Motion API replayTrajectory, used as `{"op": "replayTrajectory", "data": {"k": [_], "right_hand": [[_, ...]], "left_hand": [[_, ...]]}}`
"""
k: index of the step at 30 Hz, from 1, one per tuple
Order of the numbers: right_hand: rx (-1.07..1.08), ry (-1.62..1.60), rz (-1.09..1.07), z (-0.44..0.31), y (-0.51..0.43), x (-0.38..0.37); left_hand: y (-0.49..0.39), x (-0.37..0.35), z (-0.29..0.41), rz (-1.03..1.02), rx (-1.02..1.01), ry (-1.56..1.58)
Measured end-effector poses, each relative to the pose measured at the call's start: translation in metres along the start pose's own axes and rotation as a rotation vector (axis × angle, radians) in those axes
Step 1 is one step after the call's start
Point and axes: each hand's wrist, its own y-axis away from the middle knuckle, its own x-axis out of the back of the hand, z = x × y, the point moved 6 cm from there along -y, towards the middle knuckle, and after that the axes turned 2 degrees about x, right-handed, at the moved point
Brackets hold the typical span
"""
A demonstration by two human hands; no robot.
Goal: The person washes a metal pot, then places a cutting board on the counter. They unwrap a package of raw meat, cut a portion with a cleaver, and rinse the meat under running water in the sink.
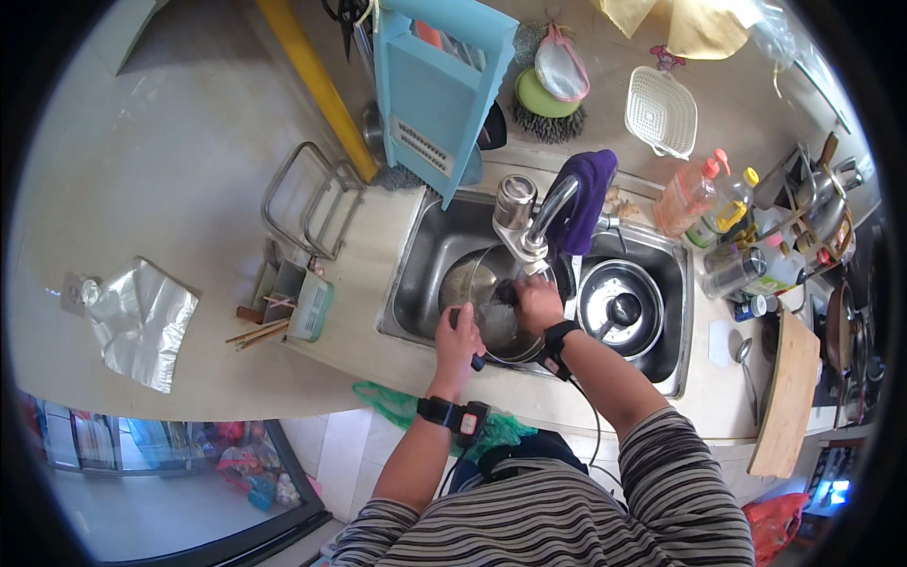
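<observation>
My left hand (459,347) grips the dark handle (477,363) of a round metal pot (460,283) in the left basin of a double steel sink (425,241). Inside the pot, under the faucet (560,202), my right hand (538,305) holds a dark object (505,292), perhaps a scrubber. Its fingertips are partly hidden by the faucet head. In the right basin sits a steel bowl (589,298) with a black ladle (623,310) inside. A purple cloth (582,202) drapes over the faucet.
A blue grater (432,106) hangs behind the left basin. Pump and oil bottles (687,195) crowd the back right corner. A wooden cutting board (786,397) and a spoon (746,375) lie at right. Left stand a wire rack (312,205) and a chopstick holder (310,312).
</observation>
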Motion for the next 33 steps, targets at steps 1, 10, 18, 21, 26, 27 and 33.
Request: {"op": "replayTrajectory", "data": {"k": [1, 10, 18, 21, 26, 27, 33], "right_hand": [[-0.139, -0.244, -0.074, 0.015, -0.002, -0.007], [-0.147, -1.025, -0.331, -0.034, -0.016, -0.047], [0.059, 0.330, 0.158, 0.044, -0.012, -0.002], [0.108, 0.295, 0.138, 0.065, 0.010, -0.010], [0.045, 0.195, 0.175, 0.061, 0.015, -0.016], [0.016, 0.163, 0.222, 0.061, 0.007, -0.011], [0.039, 0.307, 0.217, 0.058, -0.008, -0.012]], "left_hand": [[-0.002, 0.001, 0.005, 0.016, -0.010, -0.064], [-0.001, -0.001, 0.006, -0.063, 0.025, -0.065], [0.008, -0.004, 0.007, -0.078, 0.021, -0.112], [0.005, -0.006, 0.012, -0.082, 0.021, -0.101], [0.002, -0.012, 0.017, -0.072, 0.079, -0.062], [0.002, -0.013, 0.018, -0.062, 0.098, -0.067], [0.000, -0.022, 0.025, -0.086, 0.122, -0.111]]}}
